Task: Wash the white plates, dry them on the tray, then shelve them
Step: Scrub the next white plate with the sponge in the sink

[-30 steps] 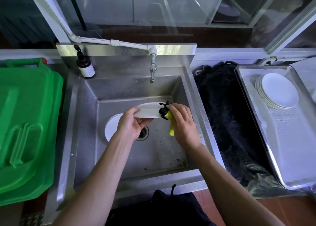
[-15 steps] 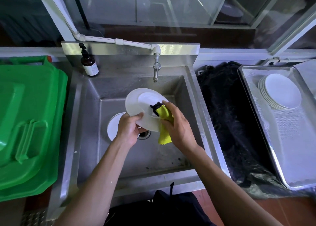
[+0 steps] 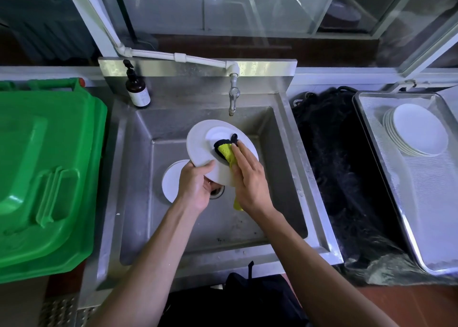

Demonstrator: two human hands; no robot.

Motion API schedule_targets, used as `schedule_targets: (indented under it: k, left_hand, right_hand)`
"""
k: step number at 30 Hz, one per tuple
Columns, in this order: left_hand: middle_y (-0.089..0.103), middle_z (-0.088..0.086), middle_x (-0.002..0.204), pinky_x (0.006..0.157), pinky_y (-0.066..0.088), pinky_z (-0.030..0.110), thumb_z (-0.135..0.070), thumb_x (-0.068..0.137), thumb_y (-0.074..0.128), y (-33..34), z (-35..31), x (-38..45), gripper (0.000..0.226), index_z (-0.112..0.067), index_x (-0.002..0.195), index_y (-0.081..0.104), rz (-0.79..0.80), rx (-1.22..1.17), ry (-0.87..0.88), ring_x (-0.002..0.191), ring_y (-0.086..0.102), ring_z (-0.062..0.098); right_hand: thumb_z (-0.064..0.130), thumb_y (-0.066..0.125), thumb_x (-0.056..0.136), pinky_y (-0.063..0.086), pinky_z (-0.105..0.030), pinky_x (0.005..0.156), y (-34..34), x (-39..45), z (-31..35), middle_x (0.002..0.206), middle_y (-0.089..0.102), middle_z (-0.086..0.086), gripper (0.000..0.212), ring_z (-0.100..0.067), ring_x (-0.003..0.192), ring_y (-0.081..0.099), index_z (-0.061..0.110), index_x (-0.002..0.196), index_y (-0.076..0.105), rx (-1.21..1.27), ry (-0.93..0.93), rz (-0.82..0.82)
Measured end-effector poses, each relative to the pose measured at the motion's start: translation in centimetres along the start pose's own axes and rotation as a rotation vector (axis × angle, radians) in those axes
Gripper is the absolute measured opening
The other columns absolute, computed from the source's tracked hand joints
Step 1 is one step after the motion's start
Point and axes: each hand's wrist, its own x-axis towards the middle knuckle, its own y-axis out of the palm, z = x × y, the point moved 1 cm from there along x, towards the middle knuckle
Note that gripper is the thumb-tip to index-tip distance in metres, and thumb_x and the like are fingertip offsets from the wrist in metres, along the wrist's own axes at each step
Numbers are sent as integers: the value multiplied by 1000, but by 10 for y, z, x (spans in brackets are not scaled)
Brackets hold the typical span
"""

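Note:
Over the steel sink [image 3: 138,178], my left hand [image 3: 195,185] grips the lower edge of a white plate [image 3: 200,146], tilted with its face toward me. My right hand [image 3: 250,180] presses a yellow and black cloth [image 3: 226,151] flat against the plate's middle. Another white plate [image 3: 171,180] lies on the sink floor to the left of the drain, partly hidden by my left hand. A stack of several white plates [image 3: 418,131] rests at the far end of the metal tray [image 3: 436,215] on the right.
A tap [image 3: 233,98] hangs above the sink's back, no water visible. A brown pump bottle [image 3: 137,89] stands on the sink's back left corner. A green plastic bin lid [image 3: 44,173] fills the left. A black bag [image 3: 347,178] lies between sink and tray.
The plate went from edge-on to tilted with its face toward me. My right hand has flattened out on the cloth and moved it onto the plate's middle.

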Motion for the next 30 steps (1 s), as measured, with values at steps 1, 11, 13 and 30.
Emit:
schedule_targets:
  k: [1, 11, 13, 30]
  left_hand:
    - [72, 20, 116, 95, 52, 54, 2, 94, 57, 2, 1, 1, 34, -1, 127, 64, -10, -8, 2, 93, 72, 29]
    - [67, 21, 128, 78, 61, 38, -11, 97, 56, 6, 4, 1, 37, -3, 133, 62, -157, -258, -29, 101, 72, 32]
    - [67, 22, 128, 87, 57, 42, -10, 96, 57, 5, 3, 2, 39, -3, 134, 61, -151, -245, -22, 103, 71, 34]
    - [71, 13, 123, 96, 52, 53, 0, 86, 62, -10, 7, -11, 37, -11, 120, 68, 122, -144, 39, 114, 66, 32]
  right_hand:
    - [16, 41, 107, 33, -47, 118, 0, -3, 1, 160, 37, -9, 44, -25, 148, 34, 12, 151, 44, 4, 16, 5]
    - [22, 33, 101, 25, -40, 121, 22, -28, 22, 161, 32, -18, 55, -31, 152, 26, 3, 152, 40, 20, 28, -15]
    - [26, 31, 99, 23, -39, 121, 20, -25, 20, 162, 31, -18, 58, -31, 153, 25, 3, 152, 40, 29, 37, 1]
    - [11, 34, 104, 19, -35, 122, -5, 12, -16, 165, 27, -4, 52, -19, 152, 24, 18, 155, 39, 78, 290, -123]
